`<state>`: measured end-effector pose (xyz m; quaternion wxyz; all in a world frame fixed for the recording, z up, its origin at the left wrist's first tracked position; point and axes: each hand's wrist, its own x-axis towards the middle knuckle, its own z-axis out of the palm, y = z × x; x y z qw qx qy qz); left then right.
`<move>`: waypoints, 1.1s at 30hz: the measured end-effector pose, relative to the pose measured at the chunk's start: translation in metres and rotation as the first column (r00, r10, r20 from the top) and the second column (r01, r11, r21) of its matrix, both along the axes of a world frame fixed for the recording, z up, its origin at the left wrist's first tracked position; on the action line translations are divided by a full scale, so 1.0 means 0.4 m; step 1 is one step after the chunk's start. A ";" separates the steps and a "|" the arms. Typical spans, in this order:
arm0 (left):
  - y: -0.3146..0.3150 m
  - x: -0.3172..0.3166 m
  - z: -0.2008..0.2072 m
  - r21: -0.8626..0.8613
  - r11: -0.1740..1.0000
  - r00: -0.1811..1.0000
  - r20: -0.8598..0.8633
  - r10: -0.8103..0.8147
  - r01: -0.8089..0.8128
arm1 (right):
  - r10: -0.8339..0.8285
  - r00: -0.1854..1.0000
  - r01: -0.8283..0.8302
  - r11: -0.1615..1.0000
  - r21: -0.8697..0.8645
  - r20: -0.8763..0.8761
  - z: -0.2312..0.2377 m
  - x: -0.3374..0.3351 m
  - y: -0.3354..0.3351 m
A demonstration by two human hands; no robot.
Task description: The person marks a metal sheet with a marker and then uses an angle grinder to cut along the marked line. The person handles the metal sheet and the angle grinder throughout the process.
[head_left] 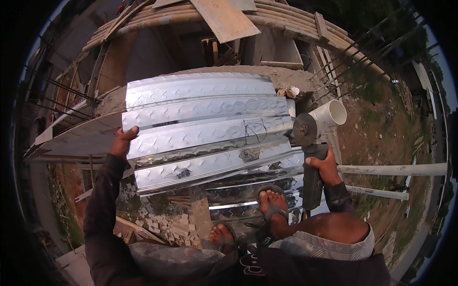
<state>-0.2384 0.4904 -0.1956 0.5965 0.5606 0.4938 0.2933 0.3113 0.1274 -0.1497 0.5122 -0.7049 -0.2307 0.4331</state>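
A shiny ribbed metal sheet (205, 131) with an embossed pattern and dark scribbled marks lies across the middle. My left hand (125, 139) is closed on its left edge, thumb on top. On the right, my right hand (327, 167) is wrapped round the dark body of an angle grinder (313, 183). The grinder's round cutting disc (305, 129) stands close to the sheet's right edge; I cannot tell whether they touch. More metal sheets (248, 193) lie underneath, nearer my feet. My sandalled right foot (274, 202) rests on or beside them.
A white pipe fitting (335, 112) sticks up right behind the disc. White pipes (391, 169) extend to the right. Rebar (372, 38) juts out at the far right, and bamboo poles (286, 23) with a plywood board (226, 21) cross the far side. Broken rubble (167, 226) lies lower left.
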 end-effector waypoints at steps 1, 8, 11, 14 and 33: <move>-0.031 0.006 0.055 0.024 0.999 1.000 -0.010 0.028 -0.027 | -0.020 1.000 0.020 1.000 -0.002 -0.006 0.012 -0.004 -0.006; -0.251 -0.162 0.203 0.156 0.947 0.958 0.100 0.267 -0.280 | 0.008 0.998 -0.002 0.995 0.098 -0.056 0.102 -0.032 0.022; -0.319 -0.260 0.076 0.088 0.894 0.878 0.256 0.406 -0.439 | -0.008 0.997 0.014 0.996 0.090 -0.074 0.131 -0.050 0.031; -0.430 -0.118 -0.052 -0.128 0.843 0.752 0.397 0.526 -0.522 | -0.006 0.998 0.013 0.993 0.113 -0.059 0.120 -0.044 0.028; -0.696 0.210 -0.302 -0.588 0.723 0.700 0.340 0.628 -0.364 | 0.053 0.998 -0.053 0.998 0.041 -0.022 0.055 -0.075 0.102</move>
